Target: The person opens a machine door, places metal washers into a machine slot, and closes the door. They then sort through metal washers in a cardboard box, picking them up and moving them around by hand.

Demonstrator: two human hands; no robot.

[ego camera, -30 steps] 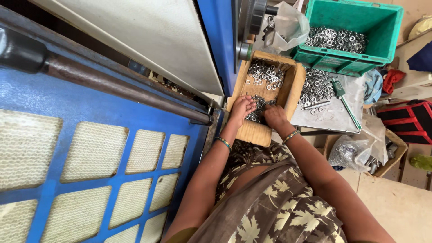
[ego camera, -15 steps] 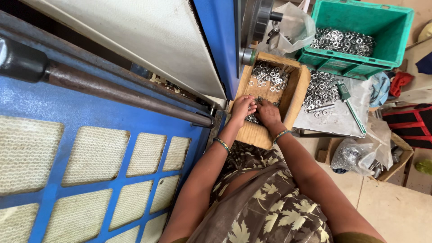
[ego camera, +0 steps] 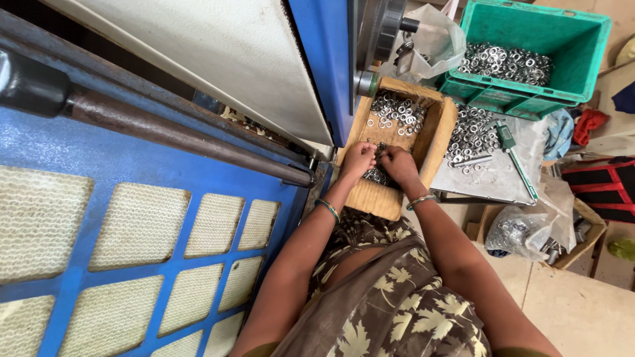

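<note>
A shallow wooden tray (ego camera: 442, 125) holds several small metal rings (ego camera: 397, 111) at its far end. Both my hands work together over the near half of the tray. My left hand (ego camera: 357, 160) has its fingers curled around a small bunch of rings. My right hand (ego camera: 399, 163) pinches rings right beside it, fingertips touching the left hand's. More rings (ego camera: 377, 176) lie under the hands, partly hidden. Each wrist wears a thin bangle.
A big blue machine with mesh panels (ego camera: 132, 225) fills the left. A green crate (ego camera: 529, 59) of rings stands at the back right, a grey sheet (ego camera: 489, 178) with rings and a green-handled tool (ego camera: 516, 155) beside the tray, and plastic bags (ego camera: 522, 231) in a box.
The view has shifted slightly; my hands stay together over the tray, fingers working the rings, with little other movement.
</note>
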